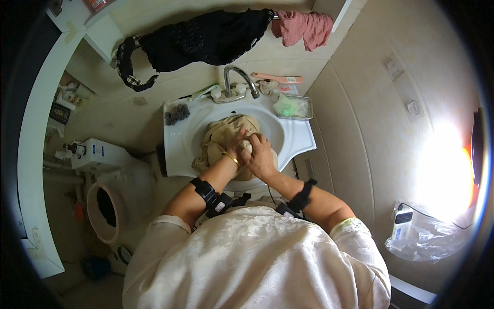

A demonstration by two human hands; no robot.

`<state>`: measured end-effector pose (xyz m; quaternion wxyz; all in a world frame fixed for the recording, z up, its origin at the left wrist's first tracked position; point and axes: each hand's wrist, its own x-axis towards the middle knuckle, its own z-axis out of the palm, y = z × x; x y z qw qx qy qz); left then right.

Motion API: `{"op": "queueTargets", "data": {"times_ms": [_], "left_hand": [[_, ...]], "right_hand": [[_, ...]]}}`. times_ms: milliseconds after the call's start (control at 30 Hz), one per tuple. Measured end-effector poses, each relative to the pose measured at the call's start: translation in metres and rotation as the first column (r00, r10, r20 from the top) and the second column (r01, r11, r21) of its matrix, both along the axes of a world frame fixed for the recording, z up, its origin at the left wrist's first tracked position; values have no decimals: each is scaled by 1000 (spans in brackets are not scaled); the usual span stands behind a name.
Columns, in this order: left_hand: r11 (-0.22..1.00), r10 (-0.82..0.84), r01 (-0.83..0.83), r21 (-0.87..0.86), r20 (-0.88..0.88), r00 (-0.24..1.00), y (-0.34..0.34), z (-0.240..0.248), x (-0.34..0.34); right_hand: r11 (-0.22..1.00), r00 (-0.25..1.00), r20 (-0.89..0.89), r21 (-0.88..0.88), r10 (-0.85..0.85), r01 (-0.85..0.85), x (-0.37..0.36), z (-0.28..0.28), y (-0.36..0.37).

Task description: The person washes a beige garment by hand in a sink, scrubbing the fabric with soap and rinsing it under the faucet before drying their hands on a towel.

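Note:
A beige cloth [222, 138] lies bunched in the white washbasin [181, 135], part of it hanging over the front rim. My left hand [237, 146] and my right hand [260, 154] are pressed together over the basin, both gripping a bunched part of the beige cloth between them. A gold bangle sits on my left wrist. Black bands are strapped on both forearms. The curved metal tap [240, 77] stands behind the cloth; no water is seen running from it.
A metal soap tray [294, 107] with green soap sits at the basin's right corner, a dark scrubber [177, 113] at its left. A black garment [206, 37] and pink cloth [303, 27] hang above. A toilet [105, 203] stands left; a plastic bag [419, 234] lies right.

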<state>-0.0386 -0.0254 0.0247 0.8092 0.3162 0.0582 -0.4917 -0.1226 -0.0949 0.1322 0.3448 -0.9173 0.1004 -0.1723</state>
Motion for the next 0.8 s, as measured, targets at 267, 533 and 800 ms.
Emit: {"op": "queueTargets", "data": {"times_ms": [267, 533, 800], "left_hand": [[954, 113, -99, 282, -34, 993, -7, 56, -4], [927, -70, -60, 371, 328, 942, -17, 90, -12], [593, -396, 340, -730, 103, 912, 45, -21, 50]], "right_hand": [[958, 991, -31, 252, -134, 137, 22, -9, -19], [915, 960, -221, 324, -172, 239, 53, 7, -51], [997, 999, -3, 60, 47, -46, 18, 28, 48]]}}
